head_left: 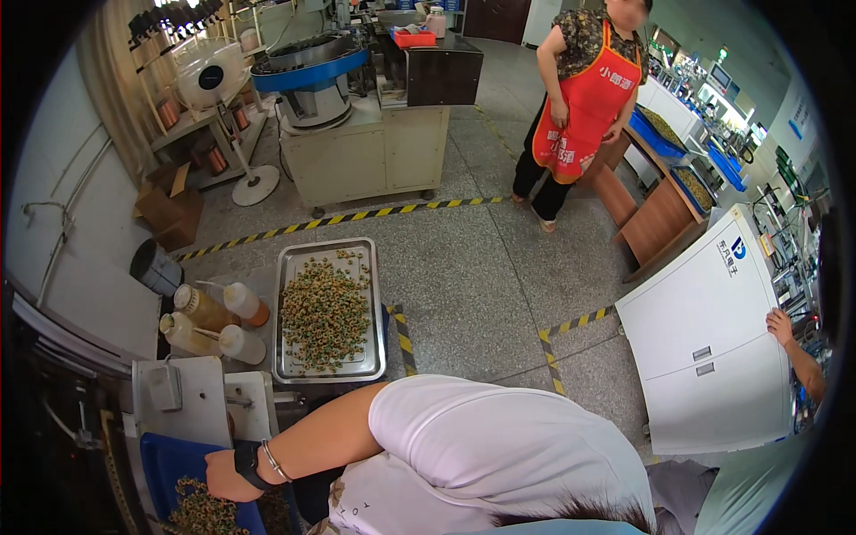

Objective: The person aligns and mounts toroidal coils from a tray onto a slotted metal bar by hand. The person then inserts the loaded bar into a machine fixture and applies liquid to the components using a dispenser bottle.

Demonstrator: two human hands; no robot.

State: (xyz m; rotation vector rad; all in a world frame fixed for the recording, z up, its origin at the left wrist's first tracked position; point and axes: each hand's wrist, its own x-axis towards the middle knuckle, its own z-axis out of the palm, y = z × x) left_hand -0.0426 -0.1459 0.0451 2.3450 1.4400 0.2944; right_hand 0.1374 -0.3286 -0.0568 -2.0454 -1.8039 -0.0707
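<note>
My right arm reaches across to the lower left, with a dark watch and a metal bangle at the wrist. My right hand (234, 476) is bent down over a blue bin (160, 453), its back turned up. Its fingers are mostly hidden, so their grip cannot be told. Beside the hand, the bin holds a heap of small ring-shaped coils (203, 513), green and copper-coloured. Ahead stands a shallow steel tray (374, 357) with many similar coils (323, 316) spread over it. My left hand is out of view.
Plastic bottles (242, 343) stand left of the tray, near a dark bucket (156, 266). Beyond the striped floor tape are a fan (214, 80) and a machine cabinet (370, 156). A person in a red apron (588, 107) stands ahead. Another person's hand (781, 328) touches a white cabinet (704, 357).
</note>
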